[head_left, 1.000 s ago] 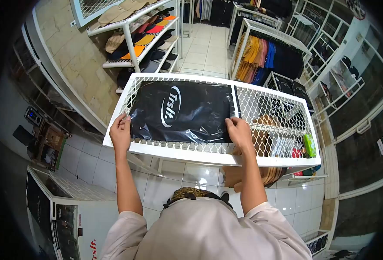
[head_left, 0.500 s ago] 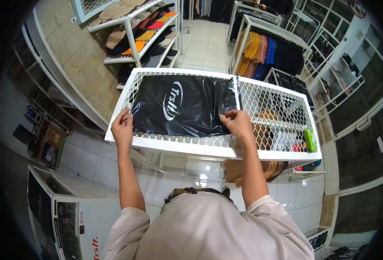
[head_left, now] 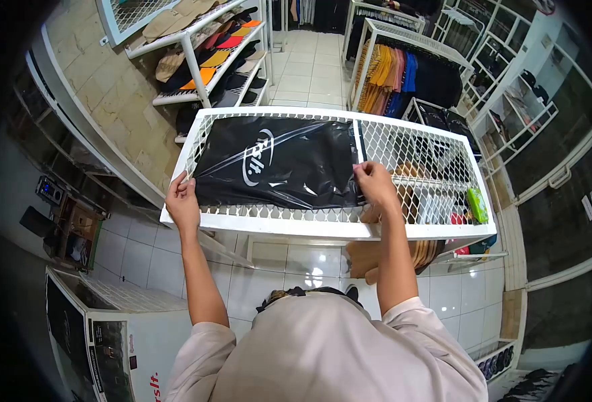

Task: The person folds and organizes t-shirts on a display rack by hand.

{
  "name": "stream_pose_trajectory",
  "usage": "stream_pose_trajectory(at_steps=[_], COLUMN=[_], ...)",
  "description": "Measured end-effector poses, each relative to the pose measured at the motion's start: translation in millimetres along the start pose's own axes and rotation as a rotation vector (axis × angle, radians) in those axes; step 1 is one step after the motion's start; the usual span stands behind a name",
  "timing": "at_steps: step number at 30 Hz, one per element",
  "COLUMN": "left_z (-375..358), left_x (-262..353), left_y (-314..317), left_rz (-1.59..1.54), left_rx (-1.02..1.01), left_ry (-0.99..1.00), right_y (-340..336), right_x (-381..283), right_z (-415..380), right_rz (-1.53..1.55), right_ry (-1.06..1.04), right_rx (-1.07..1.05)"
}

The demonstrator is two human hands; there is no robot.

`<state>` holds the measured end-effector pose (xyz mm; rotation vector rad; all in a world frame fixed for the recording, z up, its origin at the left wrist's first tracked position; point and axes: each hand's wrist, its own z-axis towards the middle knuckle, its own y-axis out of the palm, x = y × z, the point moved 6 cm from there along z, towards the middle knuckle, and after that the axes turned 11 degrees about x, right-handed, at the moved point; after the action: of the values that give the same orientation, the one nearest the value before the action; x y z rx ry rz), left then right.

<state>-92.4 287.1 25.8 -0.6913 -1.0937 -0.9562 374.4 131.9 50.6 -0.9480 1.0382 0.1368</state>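
Observation:
A black plastic bag [head_left: 303, 157] with a white logo lies flat on the white mesh-topped table [head_left: 276, 226]. My left hand [head_left: 183, 201] pinches the bag's left edge near its lower corner, and creases fan out from that grip. At the opposite side, my right hand [head_left: 378, 186] has its thumb and fingers closed on the right edge, beside the table's white crossbar. The plastic is stretched between both hands. Whatever may be inside the bag is hidden.
A bright green packet [head_left: 477, 205] lies at the table's right end. Shelves of caps [head_left: 209, 63] stand ahead on the left. Clothes on a rack [head_left: 383, 74] hang ahead on the right. Brown hangers [head_left: 410, 258] show below the table's front edge.
My hands have spread slightly apart, the right one moving right and a little up. The bag is now tauter, with diagonal creases from the left grip, and its bunched right side has flattened.

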Motion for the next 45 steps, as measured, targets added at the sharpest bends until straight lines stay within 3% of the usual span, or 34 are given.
stream_pose_trajectory(at_steps=[3, 5, 9, 11, 13, 15, 17, 18, 20, 21, 24, 27, 28, 30, 31, 33, 35, 36, 38, 39, 41, 42, 43, 45], left_z=[-1, -2, 0, 1, -1, 1, 3, 3, 2, 4, 3, 0, -4, -11, -14, -23, -31, -38, -48, -56, -74, -82, -91, -112], left_x=[2, 3, 1, 0, 4, 0, 0, 2, 8, 4, 6, 9, 12, 13, 15, 21, 19, 15, 1, 2, 6, 2, 0, -10], left_y=[0, 1, 0, -1, -1, -1, 0, 3, 4, 2, -6, -26, -35, -60, -72, -102, -129, -138, -154, -164, -171, -180, -190, -207], left_rz=[0.02, 0.036, 0.05, 0.084, 0.095, 0.078, 0.076, 0.047, 0.04, 0.088, 0.042, -0.021, -0.062, -0.109, -0.106, -0.133, -0.106, -0.138, -0.189, -0.181, -0.111, -0.105, -0.104, -0.036], left_rx=[0.018, 0.01, 0.015, 0.041, 0.035, 0.038, 0.022, -0.014, -0.106, -0.162, -0.209, -0.155, -0.125, -0.06, -0.028, 0.053, 0.113, 0.09, 0.04, 0.064, 0.054, 0.072, 0.099, 0.147], left_ry=[0.011, 0.032, 0.053, 0.071, 0.055, 0.054, 0.061, 0.011, -0.065, -0.101, -0.153, -0.17, -0.191, -0.249, -0.256, -0.285, -0.3, -0.328, -0.346, -0.352, -0.415, -0.41, -0.409, -0.444], right_y=[-23, -43, -77, -102, -129, -154, -155, -147, -115, -88, -41, -26, -23, -30, -32, -12, 29, 43, 84, 101, 131, 136, 141, 131], right_x=[10, 27, 97, 116, 119, 105, 66, 62, 26, 18, -26, -44, -47, -61, -72, -63, -49, -51, -54, -54, -48, -54, -61, -70], right_z=[8, 8, 58, 70, 80, 66, 37, 34, 7, -8, -55, -75, -79, -97, -108, -135, -175, -186, -218, -227, -236, -236, -241, -231], right_rz=[0.094, 0.216, 0.093, 0.118, -0.049, -0.426, -0.723, -0.626, -0.256, -0.039, 0.012, -0.198, -0.192, -0.222, -0.213, 0.152, 0.189, 0.188, 0.559, 0.55, 0.877, 0.997, 0.985, 1.01], right_ry=[-0.008, 0.257, 0.118, 0.193, 0.159, 0.219, 0.078, 0.033, -0.165, -0.124, -0.21, -0.417, -0.431, -0.568, -0.591, -0.084, 0.159, 0.148, 0.386, 0.384, 0.723, 0.774, 0.768, 0.63], right_rx=[0.036, -0.026, 0.098, 0.182, 0.349, 0.459, 0.7, 0.665, 0.465, 0.335, 0.141, 0.276, 0.26, 0.476, 0.453, -0.081, -0.598, -0.626, -0.848, -0.873, -0.792, -0.737, -0.764, -0.423])
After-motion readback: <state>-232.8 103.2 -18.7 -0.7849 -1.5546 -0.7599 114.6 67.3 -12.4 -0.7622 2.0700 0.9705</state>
